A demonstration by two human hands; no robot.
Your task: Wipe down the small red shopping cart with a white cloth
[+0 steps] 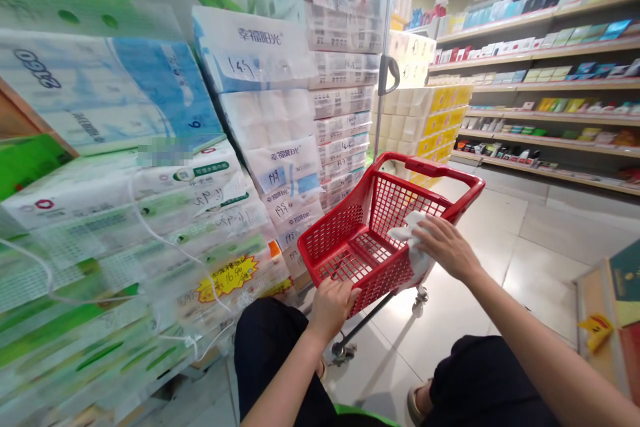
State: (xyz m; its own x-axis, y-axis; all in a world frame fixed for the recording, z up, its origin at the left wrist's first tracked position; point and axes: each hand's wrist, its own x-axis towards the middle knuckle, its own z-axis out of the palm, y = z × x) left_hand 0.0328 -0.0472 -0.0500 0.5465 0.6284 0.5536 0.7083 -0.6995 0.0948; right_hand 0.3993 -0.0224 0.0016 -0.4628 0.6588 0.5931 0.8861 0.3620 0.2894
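Observation:
A small red wheeled shopping basket (pixel 350 230) stands on the floor in front of my knees. My left hand (pixel 333 307) is closed on the basket's near rim. My right hand (pixel 445 247) presses a white cloth (pixel 413 240) against the basket's right rim, fingers lying over the cloth. The inside of the basket shows only its red mesh. A metal pole with a grey handle (pixel 387 73) rises behind the basket.
Tall stacks of wrapped tissue and toilet paper packs (pixel 280 147) fill the left side. Shelves of boxed goods (pixel 540 93) line the right wall. A yellow price star (pixel 227 277) hangs on a low pack. Pale tiled floor (pixel 525 260) runs between.

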